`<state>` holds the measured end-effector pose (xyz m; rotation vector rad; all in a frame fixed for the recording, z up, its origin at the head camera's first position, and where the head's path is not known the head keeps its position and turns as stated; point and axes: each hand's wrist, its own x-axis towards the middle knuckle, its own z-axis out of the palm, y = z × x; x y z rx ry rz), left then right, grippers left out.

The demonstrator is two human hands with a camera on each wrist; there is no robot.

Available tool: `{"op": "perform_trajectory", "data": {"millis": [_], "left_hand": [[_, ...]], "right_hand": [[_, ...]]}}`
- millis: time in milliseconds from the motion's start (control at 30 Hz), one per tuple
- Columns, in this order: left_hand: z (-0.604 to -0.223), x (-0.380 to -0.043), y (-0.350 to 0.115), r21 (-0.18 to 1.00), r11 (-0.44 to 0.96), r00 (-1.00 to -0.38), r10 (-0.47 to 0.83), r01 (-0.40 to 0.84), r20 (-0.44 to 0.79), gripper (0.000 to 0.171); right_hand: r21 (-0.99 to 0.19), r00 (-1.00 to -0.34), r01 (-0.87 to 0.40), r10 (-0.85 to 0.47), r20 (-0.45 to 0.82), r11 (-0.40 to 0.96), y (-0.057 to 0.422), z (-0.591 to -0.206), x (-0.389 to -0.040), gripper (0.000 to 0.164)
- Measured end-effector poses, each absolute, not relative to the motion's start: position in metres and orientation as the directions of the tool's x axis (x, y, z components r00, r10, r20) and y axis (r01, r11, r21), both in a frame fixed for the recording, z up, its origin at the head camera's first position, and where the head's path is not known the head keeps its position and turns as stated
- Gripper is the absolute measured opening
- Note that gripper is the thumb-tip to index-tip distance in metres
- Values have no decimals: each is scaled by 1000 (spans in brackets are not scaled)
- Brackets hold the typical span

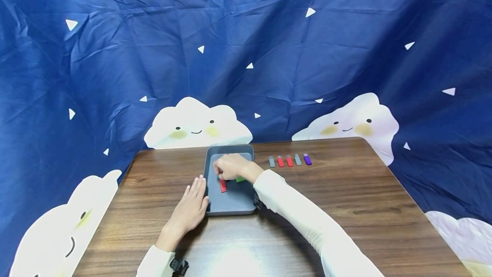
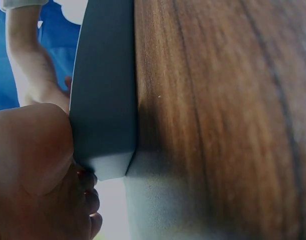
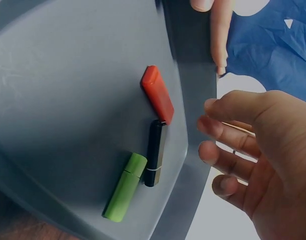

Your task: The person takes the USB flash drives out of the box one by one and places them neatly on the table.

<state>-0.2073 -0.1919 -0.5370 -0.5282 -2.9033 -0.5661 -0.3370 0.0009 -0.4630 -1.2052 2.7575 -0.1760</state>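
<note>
At the center of the frame, on a wood-grain table (image 1: 346,191), a person's right hand (image 1: 230,166) hangs over a dark gray tray (image 1: 230,202), fingers loosely bent; in the right wrist view we see gaps between the fingertips and nothing held. The left hand (image 1: 189,208), left of center, lies with fingers straight against the tray's left side.

Three small sticks lie inside the tray. In the right wrist view we find the red stick (image 3: 158,95) near the middle, the black stick (image 3: 155,152) below it with its end at or very near the red one's, and the green stick (image 3: 124,190) just beside the black at lower left.

Right of the tray in the head view, five more stand apart in a neat row: a gray stick (image 1: 272,162), two red ones (image 1: 285,161), another gray (image 1: 297,160) and a purple stick (image 1: 307,160) at the right end.

We judge the work to be partway along, five sticks lined up and three in the tray; whether the row is growing or shrinking, we cannot tell.
</note>
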Motion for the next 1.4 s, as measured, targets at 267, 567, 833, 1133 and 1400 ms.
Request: {"op": "perform_trajectory", "data": {"millis": [267,567,833,1133,1400], "left_hand": [[-533,-207,-190,320,887,-943,301,333,144,60],[-532,-207,-190,323,883,-939,307,342,155,59],[-533,-206,-191,333,872,-932,314,359,183,58],[-537,-207,-193,336,858,-918,329,389,222,59],[-533,-206,-191,342,865,-929,317,366,191,59]], "right_hand": [[-76,-685,-719,-723,-88,691,1,-470,-335,17],[16,-707,-702,-693,-143,712,-2,-473,-331,40],[45,-700,-709,-695,-162,703,-2,-477,-328,46],[66,-700,-711,-695,-162,700,-1,-480,-327,39],[63,-702,-708,-692,-169,703,0,-481,-327,40]]}}
